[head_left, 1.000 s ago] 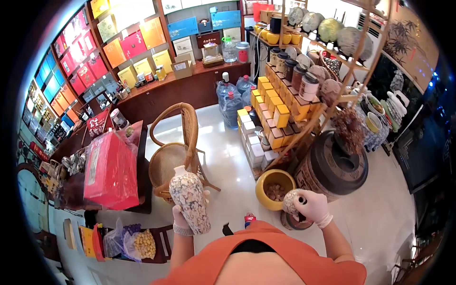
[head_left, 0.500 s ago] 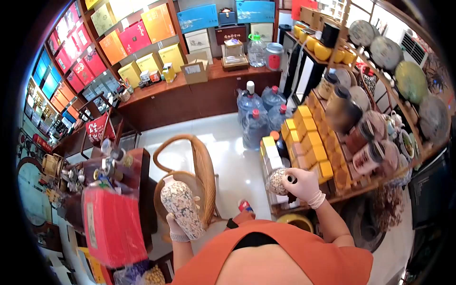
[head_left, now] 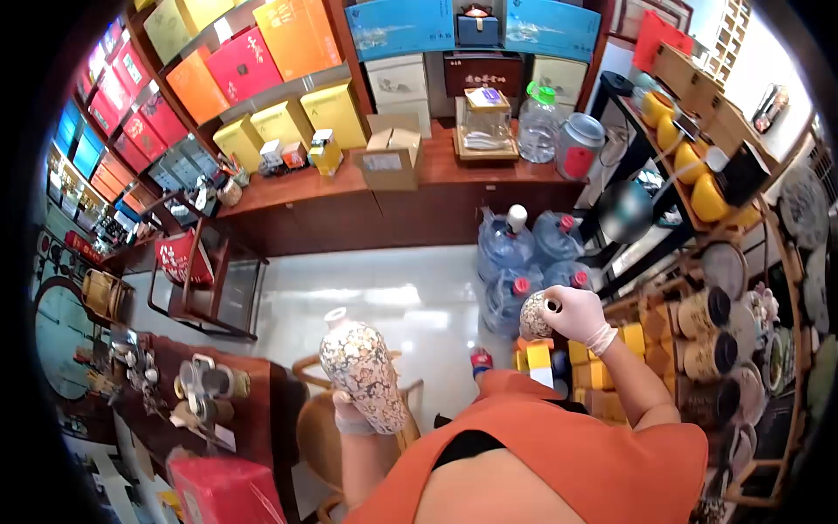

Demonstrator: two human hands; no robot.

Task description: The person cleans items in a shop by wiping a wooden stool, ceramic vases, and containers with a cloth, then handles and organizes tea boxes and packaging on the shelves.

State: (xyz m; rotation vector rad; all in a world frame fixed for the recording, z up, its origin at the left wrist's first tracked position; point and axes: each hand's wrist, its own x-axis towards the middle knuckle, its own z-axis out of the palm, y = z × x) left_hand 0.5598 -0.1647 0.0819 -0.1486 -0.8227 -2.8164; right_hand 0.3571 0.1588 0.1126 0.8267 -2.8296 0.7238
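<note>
Left hand (head_left: 352,417) still grips the tall floral vase (head_left: 362,370); right hand (head_left: 578,316) has lifted the small speckled jar (head_left: 534,320) over the water jugs (head_left: 524,262).

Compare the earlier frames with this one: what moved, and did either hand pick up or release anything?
The view swung up and left: the yellow pot and big dark jar on the floor dropped out of sight, and the water bottles and wooden counter came closer. The right hand rose with its small speckled jar. Nothing was picked up or released; the left hand keeps gripping the tall speckled vase upright.
</note>
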